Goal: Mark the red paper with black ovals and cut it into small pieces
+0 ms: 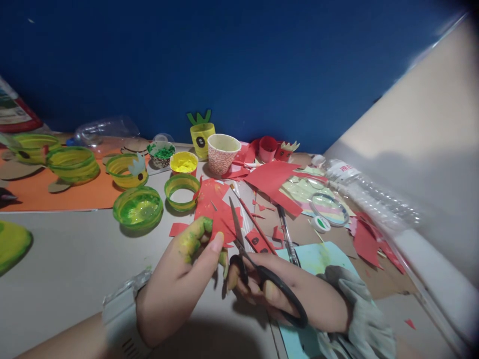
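My left hand (183,274), with green and yellow paint on its fingers, pinches a piece of red paper (223,219) between thumb and fingers. Black-handled scissors (281,294) are in my right hand (258,286), fingers through the loops. Their blades stand apart and point up beside the red paper; I cannot tell whether they touch it. Other red paper lies right behind, so the held piece's edge is hard to make out. Beyond my left hand stand a green-yellow painted ring (182,207) and a painted plastic bowl (137,212).
A yellow paint cup (183,164), a green paint cup (160,155) and a patterned paper cup (223,157) stand at the back. Rightward lie a paintbrush (252,217), a large red sheet (273,182) and a clear bottle (374,192). Painted rings rest on orange paper (75,197).
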The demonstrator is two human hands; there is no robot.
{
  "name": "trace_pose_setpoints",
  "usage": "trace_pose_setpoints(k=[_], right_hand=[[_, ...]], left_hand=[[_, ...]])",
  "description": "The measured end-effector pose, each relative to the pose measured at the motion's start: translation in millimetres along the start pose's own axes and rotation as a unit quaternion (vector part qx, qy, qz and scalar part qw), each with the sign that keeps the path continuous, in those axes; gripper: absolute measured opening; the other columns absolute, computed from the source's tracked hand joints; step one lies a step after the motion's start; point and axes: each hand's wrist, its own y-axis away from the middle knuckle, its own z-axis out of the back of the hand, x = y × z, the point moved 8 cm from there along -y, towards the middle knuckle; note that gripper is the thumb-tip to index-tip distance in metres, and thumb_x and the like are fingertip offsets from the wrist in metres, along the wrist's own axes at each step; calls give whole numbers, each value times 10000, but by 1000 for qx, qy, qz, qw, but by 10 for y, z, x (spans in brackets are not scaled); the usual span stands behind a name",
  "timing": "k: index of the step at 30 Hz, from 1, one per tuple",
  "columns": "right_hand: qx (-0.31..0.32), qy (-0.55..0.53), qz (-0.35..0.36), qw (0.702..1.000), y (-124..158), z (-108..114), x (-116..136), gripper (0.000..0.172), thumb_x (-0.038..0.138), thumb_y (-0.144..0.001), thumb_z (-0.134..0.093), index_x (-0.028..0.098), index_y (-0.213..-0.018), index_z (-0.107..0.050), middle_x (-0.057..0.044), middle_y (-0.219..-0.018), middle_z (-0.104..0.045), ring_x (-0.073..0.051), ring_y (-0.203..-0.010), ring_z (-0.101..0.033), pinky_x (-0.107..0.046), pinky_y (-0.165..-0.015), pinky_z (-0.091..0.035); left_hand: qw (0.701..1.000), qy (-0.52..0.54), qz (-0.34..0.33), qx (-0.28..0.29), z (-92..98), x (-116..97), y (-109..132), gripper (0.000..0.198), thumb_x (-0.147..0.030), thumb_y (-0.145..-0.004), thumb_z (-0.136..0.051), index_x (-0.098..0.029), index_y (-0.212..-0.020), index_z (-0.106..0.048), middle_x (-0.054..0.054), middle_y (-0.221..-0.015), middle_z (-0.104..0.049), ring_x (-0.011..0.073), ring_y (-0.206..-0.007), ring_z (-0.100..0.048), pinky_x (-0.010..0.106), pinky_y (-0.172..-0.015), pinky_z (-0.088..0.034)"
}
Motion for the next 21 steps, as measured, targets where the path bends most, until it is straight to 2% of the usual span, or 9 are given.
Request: trace_pose_setpoints(k=[4,10,15,21], right_hand=[[12,16,-3,1000,-4,-4,0,591,721,-838,-465,144,-956,-522,15,-767,-407,-104,-627,-336,-236,-533,-300],[18,54,-46,997,-5,-9,-2,652,776,-804,-439,145,-942,-529,1,-782,-448,-120,-665,-385,-255,-584,-342],[13,95,-56,994,-9,9,15,615,744,-830,-441,140,-907,-532,5,-756,-446,-120,-661,-396,-255,-593,-358],[55,110,-58,991,-16,-19,-23,669,747,-834,-428,106,-981,-547,-1,-764,-448,-123,-670,-397,-269,-605,-369]], left_hand=[[1000,18,-2,6,-8,-4,-1,208,-270,-1001,-455,-173,-826,-512,-29,-742,-568,97,-698,-535,152,-644,-451],[1000,3,21,1,6,30,-7,284,-337,-1009,-436,-174,-780,-468,-30,-644,-507,104,-592,-492,176,-535,-408],[1000,-15,16,-5,24,41,-17,307,-358,-1011,-428,-172,-770,-466,-25,-642,-491,105,-593,-495,180,-521,-391],[999,2,36,-9,21,66,-58,299,-374,-997,-449,-168,-785,-490,-27,-649,-528,95,-572,-507,159,-527,-435]])
